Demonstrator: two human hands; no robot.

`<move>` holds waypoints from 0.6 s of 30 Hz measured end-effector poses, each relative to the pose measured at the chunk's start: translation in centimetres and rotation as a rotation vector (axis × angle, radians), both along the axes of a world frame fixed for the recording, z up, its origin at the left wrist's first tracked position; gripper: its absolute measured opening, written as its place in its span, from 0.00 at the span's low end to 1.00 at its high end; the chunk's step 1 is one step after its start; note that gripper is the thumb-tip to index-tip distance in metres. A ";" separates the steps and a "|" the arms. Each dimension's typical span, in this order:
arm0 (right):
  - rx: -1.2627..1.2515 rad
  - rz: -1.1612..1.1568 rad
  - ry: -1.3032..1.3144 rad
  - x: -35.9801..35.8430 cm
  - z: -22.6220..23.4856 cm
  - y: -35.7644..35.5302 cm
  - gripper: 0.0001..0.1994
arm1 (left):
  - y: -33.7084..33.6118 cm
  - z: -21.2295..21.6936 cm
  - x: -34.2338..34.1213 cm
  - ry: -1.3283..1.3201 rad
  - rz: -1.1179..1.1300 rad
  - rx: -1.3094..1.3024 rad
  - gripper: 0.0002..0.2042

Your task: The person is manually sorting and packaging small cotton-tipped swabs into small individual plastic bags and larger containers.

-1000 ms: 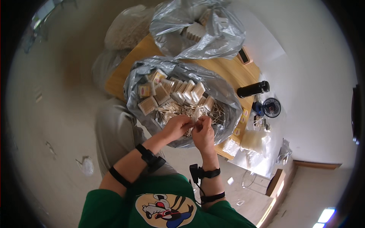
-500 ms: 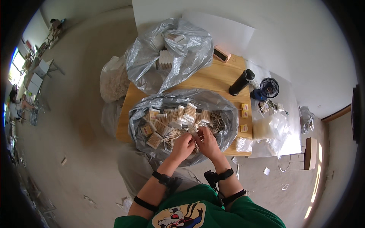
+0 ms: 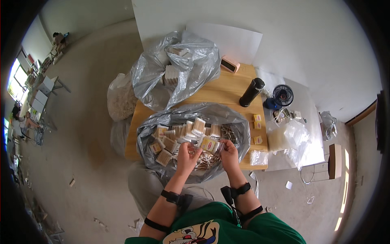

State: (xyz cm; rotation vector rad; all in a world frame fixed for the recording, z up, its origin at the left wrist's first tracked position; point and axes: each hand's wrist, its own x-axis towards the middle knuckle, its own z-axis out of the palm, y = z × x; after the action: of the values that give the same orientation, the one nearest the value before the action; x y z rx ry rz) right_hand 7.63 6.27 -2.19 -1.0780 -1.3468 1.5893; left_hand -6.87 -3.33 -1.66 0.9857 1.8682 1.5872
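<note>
Between my two hands is a clear plastic packet of cotton swabs (image 3: 208,144) with a yellow label facing up. My left hand (image 3: 188,156) pinches its left side, and my right hand (image 3: 229,154) has hold of the right end. Below the packet lies a grey plastic bag (image 3: 240,122), spread wide and filled with loose cotton swabs (image 3: 206,160) and several packed bundles of swabs (image 3: 198,126). Some packs at the bag's left side also carry yellow labels (image 3: 156,147).
Behind stands another grey bag (image 3: 195,77) with white packs inside. On the wooden table (image 3: 227,87) are a black bottle (image 3: 252,92), a pink clock-like device (image 3: 230,64), small yellow cards (image 3: 257,140) and clear plastic sleeves (image 3: 258,157). A fan (image 3: 282,95) and plastic bags (image 3: 294,138) lie to the right.
My hands have moved apart. The packet between them, earlier mostly hidden by my fingers, now lies flat with its yellow label showing. The whole view has shifted slightly.
</note>
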 end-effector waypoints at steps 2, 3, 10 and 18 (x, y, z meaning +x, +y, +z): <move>-0.179 0.027 0.246 0.0 -0.3 -0.2 0.13 | 0.0 -0.2 -0.4 -0.178 -0.058 0.010 0.13; -0.214 0.051 0.339 0.1 -0.4 -0.5 0.13 | 0.1 0.3 -0.3 -0.418 -0.107 0.023 0.13; 0.067 0.138 -0.092 0.5 -0.6 0.2 0.12 | 0.5 1.1 -0.5 0.032 -0.114 0.015 0.08; 0.061 0.250 -0.024 -1.8 0.2 0.3 0.07 | 1.0 0.9 -0.6 0.249 -0.150 0.057 0.09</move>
State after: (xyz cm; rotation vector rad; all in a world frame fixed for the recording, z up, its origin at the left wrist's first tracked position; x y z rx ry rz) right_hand 5.83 6.57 -1.98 -0.9227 -1.5858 1.7055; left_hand -7.49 -2.32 -0.76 1.3685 1.8658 1.4925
